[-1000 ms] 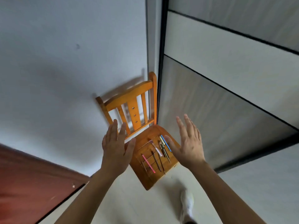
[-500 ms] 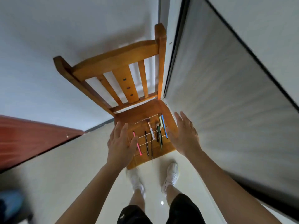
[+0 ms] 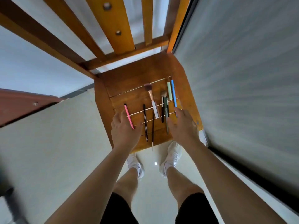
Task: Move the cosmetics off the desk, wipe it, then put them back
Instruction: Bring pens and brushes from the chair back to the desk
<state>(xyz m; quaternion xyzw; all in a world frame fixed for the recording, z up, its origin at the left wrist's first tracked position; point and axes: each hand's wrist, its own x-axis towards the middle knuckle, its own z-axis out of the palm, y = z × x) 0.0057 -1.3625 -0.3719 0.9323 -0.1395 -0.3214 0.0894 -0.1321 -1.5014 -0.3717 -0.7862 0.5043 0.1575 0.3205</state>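
- Hands are closing in: 1 s ago both were hovering mid-air w/ the chair far off. Now left grip (image 3: 124,130) & right grip (image 3: 183,126) are sitting low over the chair seat (image 3: 137,78), one at each end of the row.
- Left grip is lying w/ fingers loosely spread, thumb side just beside the pink pencil (image 3: 129,116). Touching or not, can't tell; nothing is being pinched.
- Right grip is reaching w/ fingers relaxed, tips near the lower ends of the blue pencil (image 3: 174,94) & dark green pencil (image 3: 165,110). It's holding nothing that shows.
- Cosmetics are all resting on the seat, not the desk (desk isn't showing). Also there: black pencil (image 3: 145,122), thin liner brush (image 3: 152,126) overhanging the front edge, powder brush (image 3: 151,97), small brush (image 3: 163,94), mint stick (image 3: 169,90). Layout is looking same as 0.5 s ago.
- Meaning: person is prob. starting pickup for the put-back leg; whether wiping is done can't be judged from here.
- Risk: slim items are lying across the slat gaps & could roll. The overhanging one could drop to the floor by the white shoes (image 3: 172,156).
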